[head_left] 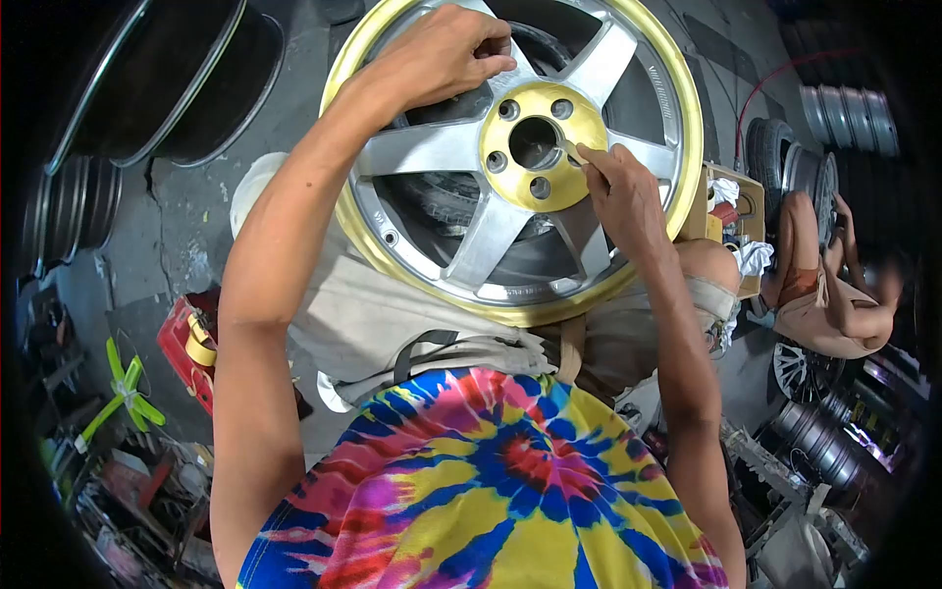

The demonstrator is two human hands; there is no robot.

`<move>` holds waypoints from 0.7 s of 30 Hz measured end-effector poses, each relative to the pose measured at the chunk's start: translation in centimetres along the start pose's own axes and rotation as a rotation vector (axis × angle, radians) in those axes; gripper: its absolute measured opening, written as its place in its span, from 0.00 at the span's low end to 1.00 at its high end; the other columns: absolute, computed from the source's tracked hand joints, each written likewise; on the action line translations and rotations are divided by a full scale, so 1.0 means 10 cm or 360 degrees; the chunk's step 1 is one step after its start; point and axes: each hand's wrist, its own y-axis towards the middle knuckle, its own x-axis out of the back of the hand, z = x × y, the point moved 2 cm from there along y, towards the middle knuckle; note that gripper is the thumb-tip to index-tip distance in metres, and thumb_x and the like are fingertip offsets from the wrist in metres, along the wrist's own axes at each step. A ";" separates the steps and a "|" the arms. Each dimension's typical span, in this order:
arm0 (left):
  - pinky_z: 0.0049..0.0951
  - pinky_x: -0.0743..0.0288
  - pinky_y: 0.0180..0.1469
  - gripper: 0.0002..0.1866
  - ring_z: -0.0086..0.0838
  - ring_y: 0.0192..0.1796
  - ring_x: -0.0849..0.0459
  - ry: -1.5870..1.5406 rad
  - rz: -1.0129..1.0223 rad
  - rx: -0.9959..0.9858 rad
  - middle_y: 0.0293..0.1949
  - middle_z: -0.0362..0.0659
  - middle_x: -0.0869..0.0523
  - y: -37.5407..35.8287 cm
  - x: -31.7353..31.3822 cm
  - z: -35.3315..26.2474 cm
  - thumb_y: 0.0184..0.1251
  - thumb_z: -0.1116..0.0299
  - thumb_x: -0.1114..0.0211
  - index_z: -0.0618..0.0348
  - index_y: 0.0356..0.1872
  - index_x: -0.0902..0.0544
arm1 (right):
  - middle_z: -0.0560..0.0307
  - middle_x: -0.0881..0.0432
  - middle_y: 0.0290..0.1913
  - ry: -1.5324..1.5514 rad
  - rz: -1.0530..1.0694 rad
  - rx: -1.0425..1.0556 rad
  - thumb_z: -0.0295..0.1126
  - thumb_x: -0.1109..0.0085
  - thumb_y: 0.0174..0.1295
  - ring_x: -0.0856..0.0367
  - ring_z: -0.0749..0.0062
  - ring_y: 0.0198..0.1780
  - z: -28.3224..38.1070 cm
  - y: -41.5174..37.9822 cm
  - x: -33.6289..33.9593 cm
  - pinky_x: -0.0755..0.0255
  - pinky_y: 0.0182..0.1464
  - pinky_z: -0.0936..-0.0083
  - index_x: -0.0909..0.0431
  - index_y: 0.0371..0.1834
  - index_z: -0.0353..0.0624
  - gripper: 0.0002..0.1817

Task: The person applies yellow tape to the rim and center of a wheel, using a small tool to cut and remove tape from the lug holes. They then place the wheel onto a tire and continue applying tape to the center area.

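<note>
A silver alloy wheel (451, 147) with wide spokes lies across my lap, its outer lip (690, 118) and centre hub (496, 167) yellow. Several bolt holes ring the open centre bore (536, 143). My left hand (446, 57) rests over the upper left spoke, fingers curled in and thumb beside them, with nothing showing between them. At the right edge of the bore, my right hand (620, 191) is closed in a pinch around a small pale piece (569, 151); I cannot tell what it is.
Right of the wheel stands a cardboard box (699, 208) with white crumpled material. Another person (834, 285) sits at far right near tyres and rims. Large rims (167, 79) stand upper left. On the floor at left lie a red container (186, 344) and a green-bladed fan (125, 385).
</note>
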 end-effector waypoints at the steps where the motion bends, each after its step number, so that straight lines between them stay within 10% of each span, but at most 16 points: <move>1: 0.49 0.21 0.43 0.14 0.57 0.39 0.12 0.0024 -0.0015 -0.0038 0.34 0.63 0.13 0.00 -0.01 0.01 0.66 0.65 0.28 0.70 0.38 0.13 | 0.44 0.20 0.35 0.0000 0.0000 0.0003 0.23 0.34 0.65 0.15 0.44 0.37 -0.01 -0.01 -0.05 0.22 0.40 0.55 0.12 0.53 0.42 0.14; 21: 0.48 0.21 0.42 0.14 0.55 0.37 0.11 0.0001 -0.0038 -0.0063 0.32 0.63 0.13 -0.01 0.01 -0.02 0.66 0.65 0.28 0.70 0.37 0.13 | 0.41 0.15 0.36 0.0053 -0.0221 -0.0208 0.25 0.33 0.67 0.16 0.44 0.36 0.19 -0.21 -0.29 0.25 0.42 0.53 0.12 0.55 0.41 0.14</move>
